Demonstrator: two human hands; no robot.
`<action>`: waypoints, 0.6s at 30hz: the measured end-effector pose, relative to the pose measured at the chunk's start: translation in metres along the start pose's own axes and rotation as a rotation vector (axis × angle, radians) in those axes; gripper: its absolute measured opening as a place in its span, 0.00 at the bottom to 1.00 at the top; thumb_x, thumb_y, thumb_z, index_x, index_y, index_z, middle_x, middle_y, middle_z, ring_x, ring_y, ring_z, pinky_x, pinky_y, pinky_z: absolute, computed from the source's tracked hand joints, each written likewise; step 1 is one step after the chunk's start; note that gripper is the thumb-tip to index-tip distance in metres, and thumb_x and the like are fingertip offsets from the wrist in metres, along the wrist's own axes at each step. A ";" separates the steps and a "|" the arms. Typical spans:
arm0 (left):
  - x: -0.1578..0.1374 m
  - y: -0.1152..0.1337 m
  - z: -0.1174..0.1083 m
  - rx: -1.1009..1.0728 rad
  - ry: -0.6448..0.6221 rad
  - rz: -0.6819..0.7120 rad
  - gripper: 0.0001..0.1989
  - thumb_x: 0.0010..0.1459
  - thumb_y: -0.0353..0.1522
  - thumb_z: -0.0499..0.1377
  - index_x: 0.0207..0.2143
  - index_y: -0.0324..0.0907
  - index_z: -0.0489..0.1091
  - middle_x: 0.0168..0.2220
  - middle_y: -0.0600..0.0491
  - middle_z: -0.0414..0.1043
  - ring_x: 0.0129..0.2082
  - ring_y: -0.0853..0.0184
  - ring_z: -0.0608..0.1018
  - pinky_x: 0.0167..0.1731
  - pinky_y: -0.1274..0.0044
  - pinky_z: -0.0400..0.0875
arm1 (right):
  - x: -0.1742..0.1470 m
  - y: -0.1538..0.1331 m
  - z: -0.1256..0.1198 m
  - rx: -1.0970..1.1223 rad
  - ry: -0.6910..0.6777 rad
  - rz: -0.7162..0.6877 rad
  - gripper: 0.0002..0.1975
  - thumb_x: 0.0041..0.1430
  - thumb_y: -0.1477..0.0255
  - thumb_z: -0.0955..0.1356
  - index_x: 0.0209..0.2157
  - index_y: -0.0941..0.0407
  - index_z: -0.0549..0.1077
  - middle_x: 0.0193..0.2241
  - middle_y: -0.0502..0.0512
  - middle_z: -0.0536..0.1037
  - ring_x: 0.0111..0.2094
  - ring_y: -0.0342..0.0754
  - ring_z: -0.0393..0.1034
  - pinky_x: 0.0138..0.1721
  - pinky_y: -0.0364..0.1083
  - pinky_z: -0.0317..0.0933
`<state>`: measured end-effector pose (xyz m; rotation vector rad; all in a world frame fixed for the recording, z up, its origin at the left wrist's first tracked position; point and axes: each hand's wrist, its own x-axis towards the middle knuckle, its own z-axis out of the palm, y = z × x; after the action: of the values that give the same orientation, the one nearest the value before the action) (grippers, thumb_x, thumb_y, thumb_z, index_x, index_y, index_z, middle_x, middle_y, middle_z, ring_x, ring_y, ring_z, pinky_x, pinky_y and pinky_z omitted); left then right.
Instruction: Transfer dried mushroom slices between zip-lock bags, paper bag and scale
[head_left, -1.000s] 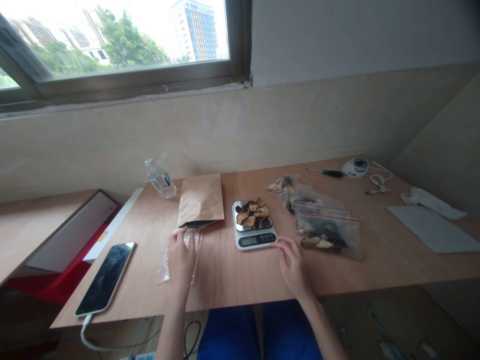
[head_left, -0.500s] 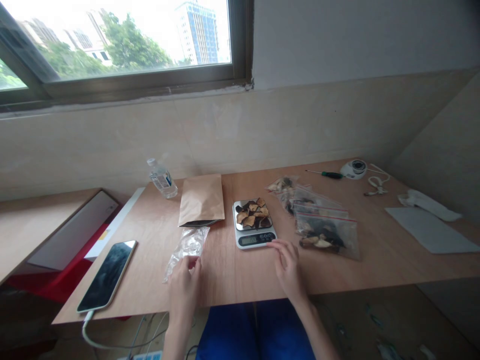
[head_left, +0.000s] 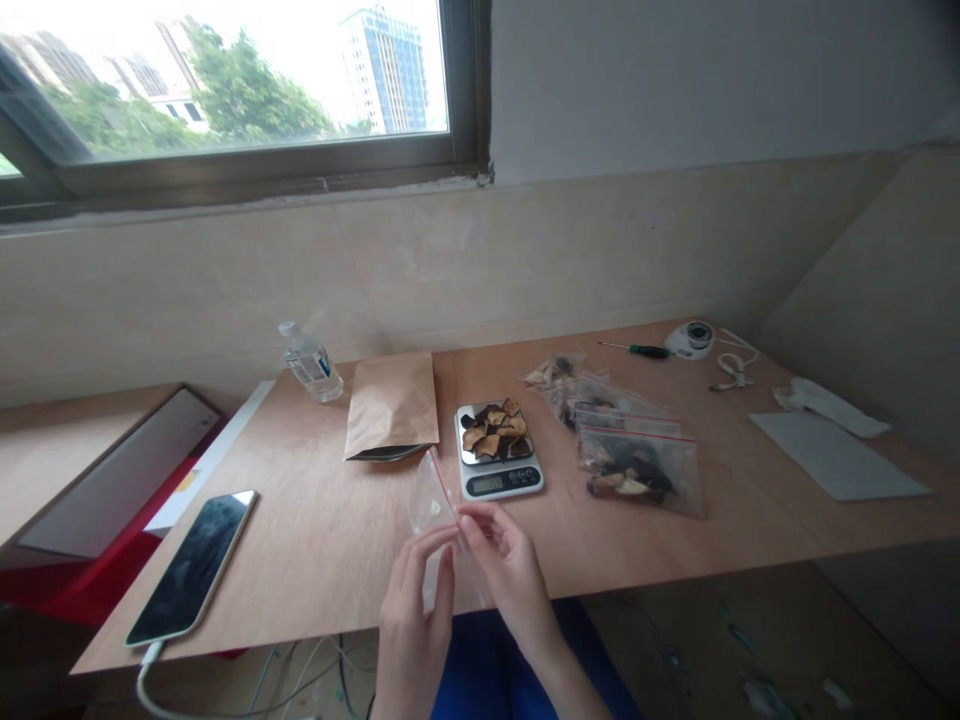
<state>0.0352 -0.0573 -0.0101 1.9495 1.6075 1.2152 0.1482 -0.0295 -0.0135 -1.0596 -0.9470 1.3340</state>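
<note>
In front of the scale, a clear zip-lock bag (head_left: 429, 492) with a red seal line is held up and looks flat. My right hand (head_left: 516, 575) pinches its edge by the red line between thumb and fingers. On the other side my left hand (head_left: 416, 605) grips the same bag, its fingertips close to those of the right. Just beyond stands a white kitchen scale (head_left: 517, 483) with dried brown slices (head_left: 495, 432), which look like mushroom, piled on its plate. The scale's display is lit, but its figures are too small to read surely.
Behind the hands lies a brown paper pouch (head_left: 391, 405) beside a water bottle (head_left: 313, 365). Filled zip-lock bags (head_left: 637, 470) lie right of the scale. Farther right are a screwdriver (head_left: 649, 351), a white camera (head_left: 690, 340) and white paper (head_left: 836, 457). A phone (head_left: 196, 565) charges at left.
Both hands have come together in front of the scale. My left hand has lifted the clear bag off the table and rightward; my right hand has left the scale's corner and taken hold of the bag.
</note>
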 end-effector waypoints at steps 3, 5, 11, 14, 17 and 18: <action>0.000 -0.004 0.004 -0.009 -0.030 -0.008 0.12 0.60 0.33 0.52 0.46 0.46 0.66 0.45 0.49 0.73 0.45 0.63 0.75 0.44 0.72 0.72 | 0.001 0.003 -0.004 0.046 0.000 0.045 0.15 0.55 0.60 0.68 0.37 0.57 0.73 0.33 0.54 0.77 0.37 0.47 0.72 0.41 0.45 0.66; 0.000 -0.005 0.006 -0.026 -0.043 -0.001 0.12 0.60 0.32 0.52 0.46 0.46 0.66 0.46 0.49 0.73 0.46 0.63 0.75 0.42 0.73 0.72 | 0.000 0.004 -0.005 0.086 0.020 0.066 0.15 0.53 0.60 0.69 0.36 0.58 0.73 0.32 0.54 0.78 0.36 0.47 0.73 0.40 0.45 0.67; 0.002 -0.010 0.012 -0.092 -0.014 0.097 0.11 0.60 0.28 0.52 0.45 0.45 0.66 0.44 0.51 0.72 0.45 0.67 0.75 0.45 0.75 0.71 | -0.002 0.001 -0.010 0.202 0.010 0.143 0.20 0.47 0.62 0.73 0.40 0.59 0.73 0.37 0.57 0.78 0.41 0.50 0.72 0.45 0.47 0.65; 0.002 -0.013 0.015 -0.120 0.077 0.067 0.10 0.59 0.29 0.53 0.44 0.45 0.67 0.44 0.49 0.70 0.46 0.66 0.74 0.44 0.74 0.71 | -0.003 0.000 -0.012 0.236 -0.035 0.179 0.21 0.49 0.61 0.72 0.41 0.60 0.74 0.39 0.58 0.78 0.45 0.52 0.71 0.50 0.49 0.62; 0.000 -0.018 0.017 -0.148 0.135 -0.007 0.11 0.59 0.31 0.55 0.45 0.45 0.67 0.44 0.49 0.69 0.43 0.66 0.75 0.42 0.75 0.73 | -0.004 0.003 -0.009 0.234 -0.074 0.196 0.20 0.51 0.60 0.70 0.40 0.61 0.76 0.37 0.59 0.79 0.44 0.53 0.71 0.50 0.50 0.61; 0.000 -0.019 0.017 -0.163 0.126 -0.030 0.12 0.59 0.31 0.55 0.46 0.45 0.67 0.44 0.50 0.69 0.42 0.67 0.75 0.41 0.76 0.73 | -0.004 0.004 -0.008 0.225 -0.082 0.206 0.20 0.51 0.59 0.70 0.39 0.61 0.77 0.36 0.59 0.79 0.43 0.53 0.72 0.48 0.49 0.62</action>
<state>0.0360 -0.0475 -0.0339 1.7747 1.5372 1.4348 0.1545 -0.0345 -0.0193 -0.9534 -0.7400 1.6238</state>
